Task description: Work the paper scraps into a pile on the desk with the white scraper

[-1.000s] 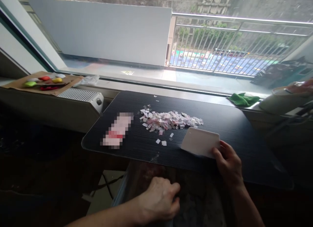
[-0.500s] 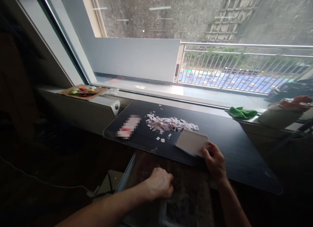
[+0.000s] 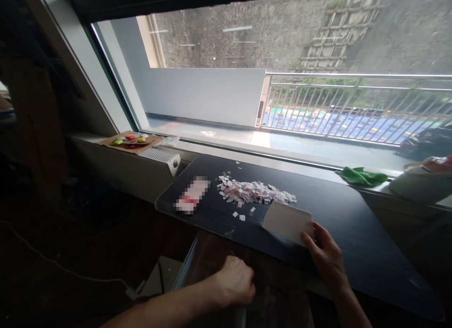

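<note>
Off the near edge of the black tabletop (image 3: 328, 215), my left hand (image 3: 236, 280) is closed in a fist above a dim, clear-sided container (image 3: 187, 262). What its fingers hold, if anything, is hidden. My right hand (image 3: 326, 252) grips the right end of a flat white scraper (image 3: 287, 223) between thumb and fingers. The scraper is tilted over the tabletop, just in front of a heap of small paper pieces (image 3: 252, 191). A few loose white squares (image 3: 242, 218) lie left of the scraper.
A blurred pink-and-red item (image 3: 193, 195) lies on the tabletop's left side. Beyond the table, a green cloth (image 3: 363, 176) rests on the windowsill. A cardboard sheet (image 3: 106, 142) with colourful pieces lies at the left, beside a white radiator (image 3: 160, 160). A white cable (image 3: 84, 274) crosses the floor.
The whole view has shifted, so the table and sill appear lower and further right. My right hand still holds the scraper near the heap, and my left hand stays closed.
</note>
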Motion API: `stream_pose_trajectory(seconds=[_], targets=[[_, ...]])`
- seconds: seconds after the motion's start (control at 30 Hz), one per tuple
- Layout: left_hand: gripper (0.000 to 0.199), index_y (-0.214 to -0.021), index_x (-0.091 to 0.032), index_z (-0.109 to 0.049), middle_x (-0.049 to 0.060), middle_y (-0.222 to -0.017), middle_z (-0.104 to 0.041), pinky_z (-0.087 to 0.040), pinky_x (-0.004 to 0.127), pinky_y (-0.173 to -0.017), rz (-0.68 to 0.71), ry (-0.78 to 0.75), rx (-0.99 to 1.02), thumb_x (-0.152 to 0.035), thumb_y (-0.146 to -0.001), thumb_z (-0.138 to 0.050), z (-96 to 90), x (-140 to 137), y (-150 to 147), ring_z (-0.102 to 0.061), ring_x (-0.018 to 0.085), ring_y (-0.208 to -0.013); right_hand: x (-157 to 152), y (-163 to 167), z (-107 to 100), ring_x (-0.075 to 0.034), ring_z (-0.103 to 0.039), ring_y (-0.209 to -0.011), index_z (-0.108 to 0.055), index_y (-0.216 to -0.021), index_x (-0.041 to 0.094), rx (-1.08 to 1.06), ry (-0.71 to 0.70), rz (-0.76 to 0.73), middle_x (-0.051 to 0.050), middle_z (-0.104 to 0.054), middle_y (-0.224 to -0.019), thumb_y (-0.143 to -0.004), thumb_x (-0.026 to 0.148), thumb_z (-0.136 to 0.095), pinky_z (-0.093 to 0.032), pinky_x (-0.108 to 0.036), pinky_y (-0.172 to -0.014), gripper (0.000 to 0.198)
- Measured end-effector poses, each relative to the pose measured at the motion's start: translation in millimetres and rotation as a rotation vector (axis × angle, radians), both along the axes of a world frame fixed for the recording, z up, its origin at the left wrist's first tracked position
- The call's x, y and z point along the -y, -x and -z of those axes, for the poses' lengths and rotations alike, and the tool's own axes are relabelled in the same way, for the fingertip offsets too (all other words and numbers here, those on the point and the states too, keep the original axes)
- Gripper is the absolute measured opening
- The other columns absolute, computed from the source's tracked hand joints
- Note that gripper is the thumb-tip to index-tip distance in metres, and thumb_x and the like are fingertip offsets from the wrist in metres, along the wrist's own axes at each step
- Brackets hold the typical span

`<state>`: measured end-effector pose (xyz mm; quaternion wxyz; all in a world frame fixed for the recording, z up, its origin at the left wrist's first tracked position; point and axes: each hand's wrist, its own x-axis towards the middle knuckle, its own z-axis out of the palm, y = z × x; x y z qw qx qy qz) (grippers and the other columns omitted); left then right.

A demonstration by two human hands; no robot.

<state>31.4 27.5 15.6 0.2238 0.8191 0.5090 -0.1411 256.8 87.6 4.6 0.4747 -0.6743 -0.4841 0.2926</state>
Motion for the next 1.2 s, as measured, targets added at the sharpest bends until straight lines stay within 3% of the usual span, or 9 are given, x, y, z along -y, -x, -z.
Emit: stream_pose_trajectory(seconds=[0.3,0.57,0.87,1.03,1.2], targets=[[0.035,-0.093,-0.003,-0.067,0.022,-0.091,-0.067,-0.041,0.038,-0.081,0.074,0.123,-0.126,-0.029,-0.076,-0.049,-16.2,-15.4,-10.8,-0.061,0.03,-0.093,5.4,-3.8,1.8,-0.023,-0.064,-0.082,-0.06,-0.107,0.019,-0.005,0.05,0.049,-0.005,-0.069,-0.092,-0.058,0.051,-0.066,-0.052,-0.032,-0.071,0.06],[0.032,-0.09,-0.005,-0.068,0.021,-0.093,-0.067,-0.043,0.037,-0.081,0.057,0.208,-0.086,-0.026,-0.073,-0.053,-14.1,-21.8,-9.6,-0.061,0.029,-0.093,12.0,1.3,2.1,-0.024,-0.063,-0.088,-0.058,-0.112,0.019,0.061,0.059,0.077,-0.005,-0.068,-0.096,-0.062,0.054,-0.062,-0.052,-0.033,-0.077,0.06],[0.042,-0.09,-0.002,-0.068,0.025,-0.092,-0.066,-0.046,0.041,-0.082,0.006,0.142,-0.012,-0.036,-0.073,-0.049,-2.0,-17.8,-0.2,-0.06,0.033,-0.094,8.7,-4.0,7.8,-0.026,-0.064,-0.088,-0.06,-0.108,0.02,0.08,0.083,0.068,-0.006,-0.068,-0.094,-0.058,0.056,-0.064,-0.051,-0.037,-0.081,0.062],[0.044,-0.092,-0.004,-0.067,0.024,-0.092,-0.066,-0.047,0.044,-0.081,0.006,0.145,-0.012,-0.039,-0.077,-0.046,-8.6,-13.1,5.7,-0.062,0.034,-0.091,13.3,7.1,-5.5,-0.026,-0.062,-0.091,-0.058,-0.112,0.019,0.105,0.091,0.107,-0.006,-0.066,-0.096,-0.062,0.058,-0.06,-0.049,-0.037,-0.084,0.064],[0.039,-0.099,-0.012,-0.062,0.017,-0.092,-0.067,-0.046,0.046,-0.082,0.024,0.108,0.066,-0.041,-0.077,-0.048,-20.9,-9.1,18.1,-0.063,0.032,-0.089,14.0,9.1,-10.2,-0.023,-0.062,-0.084,-0.058,-0.108,0.019,0.04,0.06,0.149,-0.004,-0.067,-0.092,-0.061,0.056,-0.061,-0.05,-0.034,-0.076,0.06]])
